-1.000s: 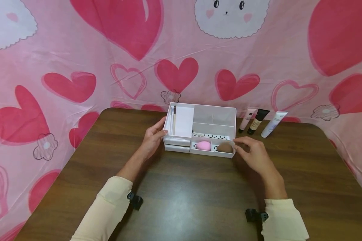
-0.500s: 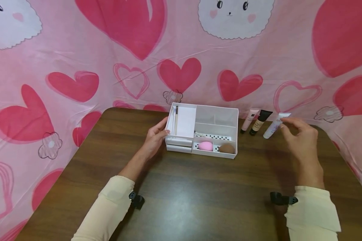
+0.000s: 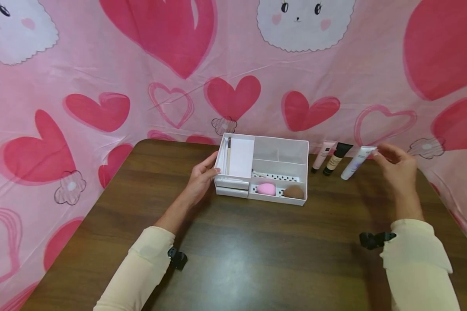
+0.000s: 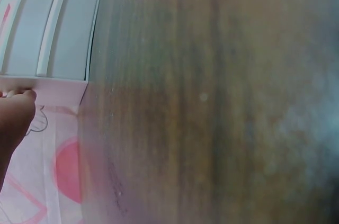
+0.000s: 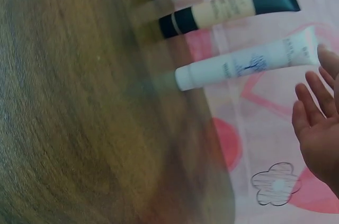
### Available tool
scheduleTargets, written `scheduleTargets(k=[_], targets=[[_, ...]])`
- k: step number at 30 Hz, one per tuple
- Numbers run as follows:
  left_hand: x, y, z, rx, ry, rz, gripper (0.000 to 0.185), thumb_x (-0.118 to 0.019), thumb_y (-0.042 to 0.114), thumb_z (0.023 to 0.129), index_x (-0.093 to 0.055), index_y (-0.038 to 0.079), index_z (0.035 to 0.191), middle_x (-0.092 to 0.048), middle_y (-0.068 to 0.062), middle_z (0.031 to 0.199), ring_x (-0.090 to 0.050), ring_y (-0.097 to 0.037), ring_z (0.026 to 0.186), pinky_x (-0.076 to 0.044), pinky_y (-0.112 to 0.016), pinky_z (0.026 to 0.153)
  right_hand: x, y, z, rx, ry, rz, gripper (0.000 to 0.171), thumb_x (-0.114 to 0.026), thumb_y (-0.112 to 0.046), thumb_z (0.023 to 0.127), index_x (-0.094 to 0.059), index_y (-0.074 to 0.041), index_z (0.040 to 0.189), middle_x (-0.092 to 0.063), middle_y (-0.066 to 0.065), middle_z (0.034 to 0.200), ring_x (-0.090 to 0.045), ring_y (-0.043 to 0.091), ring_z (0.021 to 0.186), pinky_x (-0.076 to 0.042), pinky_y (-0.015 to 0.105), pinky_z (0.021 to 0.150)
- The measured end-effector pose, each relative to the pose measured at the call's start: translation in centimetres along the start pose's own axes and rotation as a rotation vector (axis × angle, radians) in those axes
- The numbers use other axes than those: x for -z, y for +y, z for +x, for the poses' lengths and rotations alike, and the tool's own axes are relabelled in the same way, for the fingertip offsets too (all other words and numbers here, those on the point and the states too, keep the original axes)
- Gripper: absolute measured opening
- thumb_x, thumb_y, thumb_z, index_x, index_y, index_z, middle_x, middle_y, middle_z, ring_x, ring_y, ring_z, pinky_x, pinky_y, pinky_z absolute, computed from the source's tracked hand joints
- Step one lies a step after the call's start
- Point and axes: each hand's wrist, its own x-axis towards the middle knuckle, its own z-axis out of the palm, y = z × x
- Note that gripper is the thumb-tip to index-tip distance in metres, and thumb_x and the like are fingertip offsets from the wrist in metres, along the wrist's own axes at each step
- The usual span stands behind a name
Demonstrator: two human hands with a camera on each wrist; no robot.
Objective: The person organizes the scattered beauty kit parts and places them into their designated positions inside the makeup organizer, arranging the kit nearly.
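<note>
A white plastic organiser box with several compartments [image 3: 279, 149] sits on a dark brown wooden table [image 3: 249, 250], near its far edge. In the organiser's front compartment lie a pink teardrop makeup sponge [image 3: 266, 188] and a brown makeup sponge [image 3: 293, 192] side by side; the tall left compartment holds a slim brush with a pale handle [image 3: 228, 155]. The two rear right compartments look bare. The left hand [image 3: 200, 179] rests against the organiser's left wall, fingers relaxed and thumb at the rim.

To the right of the organiser, three tubes lean against the backdrop, close together: a pale pink tube with a dark cap [image 3: 321, 156], a beige tube with a black top [image 3: 336, 158], and a white tube with lilac print [image 3: 357, 162]. The right hand [image 3: 397, 166] is at the white tube's upper end, fingers loosely spread, fingertips [image 5: 318, 89] just beside or touching it; no grip shows.

A pink cloth with red hearts [image 3: 233, 65] rises behind the table's far edge. The near half of the table is open wood.
</note>
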Motion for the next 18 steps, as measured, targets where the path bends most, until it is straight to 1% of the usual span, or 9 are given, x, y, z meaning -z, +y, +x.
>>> scheduleTargets(k=[3,5,6,8,10,12,14,15,18], targets=[[0.0,0.0,0.0,0.0,0.001,0.017,0.062,-0.041,-0.006,0.095,-0.02,-0.004,0.153,-0.02,-0.015,0.164,-0.022,-0.024,0.149,-0.035,-0.017,0.112,0.0,0.9,0.6,0.005,-0.095,-0.004,0.036,-0.067,0.006,0.083,-0.069,-0.028,0.091,-0.067,-0.028,0.077,-0.06,-0.013,0.075,-0.046,0.0,0.07],[0.0,0.1,0.0,-0.002,0.004,0.012,0.061,-0.041,-0.006,0.095,-0.021,-0.004,0.153,-0.021,-0.015,0.164,-0.022,-0.024,0.149,-0.037,-0.016,0.111,-0.1,1.3,0.8,0.017,-0.147,-0.009,0.035,-0.067,0.005,0.084,-0.069,-0.028,0.094,-0.066,-0.028,0.078,-0.059,-0.012,0.073,-0.046,0.0,0.068],[0.0,0.1,0.0,-0.004,0.004,0.01,0.061,-0.04,-0.006,0.095,-0.021,-0.004,0.153,-0.021,-0.016,0.164,-0.022,-0.025,0.149,-0.039,-0.013,0.106,-0.1,1.2,0.8,0.018,-0.167,-0.005,0.034,-0.066,0.005,0.084,-0.069,-0.027,0.095,-0.066,-0.028,0.077,-0.059,-0.012,0.073,-0.046,0.0,0.068],[-0.1,0.1,0.0,-0.008,0.001,0.007,0.061,-0.04,-0.007,0.095,-0.021,-0.005,0.153,-0.02,-0.016,0.163,-0.022,-0.026,0.148,-0.041,-0.01,0.101,-0.1,1.5,1.1,-0.002,-0.19,-0.008,0.033,-0.067,0.002,0.086,-0.069,-0.029,0.095,-0.066,-0.028,0.077,-0.058,-0.011,0.072,-0.045,0.001,0.066],[-0.1,0.1,0.0,-0.002,0.0,0.006,0.061,-0.04,-0.007,0.095,-0.02,-0.004,0.153,-0.02,-0.016,0.164,-0.022,-0.026,0.148,-0.04,-0.013,0.105,0.0,2.1,1.4,-0.026,-0.203,-0.021,0.028,-0.067,-0.001,0.087,-0.069,-0.029,0.094,-0.066,-0.029,0.075,-0.056,-0.011,0.07,-0.044,0.002,0.065],[-0.1,0.2,-0.1,0.0,-0.003,0.013,0.062,-0.04,-0.007,0.095,-0.019,-0.004,0.153,-0.019,-0.016,0.164,-0.021,-0.026,0.149,-0.036,-0.018,0.111,0.1,2.9,1.8,-0.054,-0.223,0.0,0.027,-0.067,-0.003,0.087,-0.069,-0.03,0.089,-0.066,-0.029,0.074,-0.057,-0.012,0.07,-0.043,0.002,0.066],[-0.1,0.2,-0.1,0.004,-0.006,0.023,0.062,-0.04,-0.007,0.095,-0.019,-0.005,0.153,-0.018,-0.017,0.164,-0.019,-0.027,0.149,-0.033,-0.021,0.115,0.2,3.6,2.1,-0.079,-0.235,0.067,0.025,-0.067,-0.003,0.088,-0.07,-0.028,0.085,-0.068,-0.027,0.074,-0.058,-0.012,0.069,-0.044,0.002,0.066],[-0.1,0.1,-0.1,0.002,-0.006,0.023,0.062,-0.039,-0.008,0.095,-0.018,-0.005,0.153,-0.018,-0.017,0.164,-0.019,-0.028,0.15,-0.033,-0.021,0.115,0.1,3.9,2.2,-0.094,-0.242,0.13,0.024,-0.067,-0.002,0.088,-0.07,-0.026,0.084,-0.069,-0.025,0.074,-0.059,-0.011,0.069,-0.045,0.003,0.066],[0.0,0.0,0.0,-0.011,-0.004,0.024,0.061,-0.038,-0.009,0.094,-0.018,-0.007,0.152,-0.018,-0.019,0.163,-0.018,-0.03,0.15,-0.038,-0.015,0.109,-0.1,4.6,2.3,-0.133,-0.255,0.321,0.023,-0.064,0.003,0.087,-0.072,-0.019,0.084,-0.073,-0.018,0.076,-0.063,-0.007,0.07,-0.05,0.005,0.067]])
